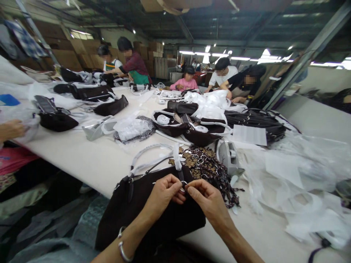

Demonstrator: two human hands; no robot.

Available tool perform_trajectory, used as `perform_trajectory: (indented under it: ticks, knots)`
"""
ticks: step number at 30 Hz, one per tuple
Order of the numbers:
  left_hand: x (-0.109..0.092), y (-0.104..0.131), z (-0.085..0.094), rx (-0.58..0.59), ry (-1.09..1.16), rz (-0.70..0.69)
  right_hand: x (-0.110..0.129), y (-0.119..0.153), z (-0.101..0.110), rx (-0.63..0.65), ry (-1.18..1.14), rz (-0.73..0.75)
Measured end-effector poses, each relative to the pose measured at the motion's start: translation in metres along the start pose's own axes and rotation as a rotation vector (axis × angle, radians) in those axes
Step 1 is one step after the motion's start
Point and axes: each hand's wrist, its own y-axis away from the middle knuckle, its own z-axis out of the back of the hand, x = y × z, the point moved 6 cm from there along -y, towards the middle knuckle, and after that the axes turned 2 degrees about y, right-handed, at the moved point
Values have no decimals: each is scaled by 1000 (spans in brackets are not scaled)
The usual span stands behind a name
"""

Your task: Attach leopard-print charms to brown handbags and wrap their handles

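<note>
The dark bag point(123, 210) sits at six o'clock. By its strap, the left hand point(166, 190) pinches a shiny ring point(184, 182); the right hand point(207, 195) has fingers pressed together beside it. This fiddly bit seems to need steady fingers. Spotty tags point(193, 157) lie at one o'clock on the bench point(109, 160).

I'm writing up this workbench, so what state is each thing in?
Left hand: fingers pinched at the metal ring
Right hand: fingers pinched beside it
Metal ring: between both hands
Near bag: dark; closure unclear
Its handle: wrapped white, raised
Charms: heaped
Middle bag: open, white roll inside
Black straps: bundled
Clear plastic: crumpled
Bracelet: worn
</note>
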Motion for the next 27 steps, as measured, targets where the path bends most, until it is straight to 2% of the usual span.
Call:
perform_trajectory:
  ticks: [3, 6, 8, 10, 12, 14, 17, 21, 27]
  knots:
    - [1, 8, -5, -34, 48, -31, -2, -1, -2, 4, 79, 4]
    - [-3, 9, -5, 39, -8, -35, 4, -3, 0, 17, 28, 33]
    - [-10, 1, 4, 61, -167, -57, 10, -6, 4, -7, -38, 4]
    - [-19, -15, 18, 2, -425, -132, 18, -8, 5, -24, -112, -44]
    - [-28, -33, 28, -81, -680, -224, 27, -11, -2, 10, -221, -69]
    - [-31, -52, 30, -107, -795, -273, 32, -15, -14, 81, -327, -103]
    - [-31, -74, 27, -97, -749, -271, 27, -22, -30, 127, -375, -193]
    - [-32, -89, 27, -73, -595, -255, 14, -33, -37, 90, -377, -255]
    - [-12, -98, 35, 5, -220, -148, -1, -47, -25, -12, -258, -151]
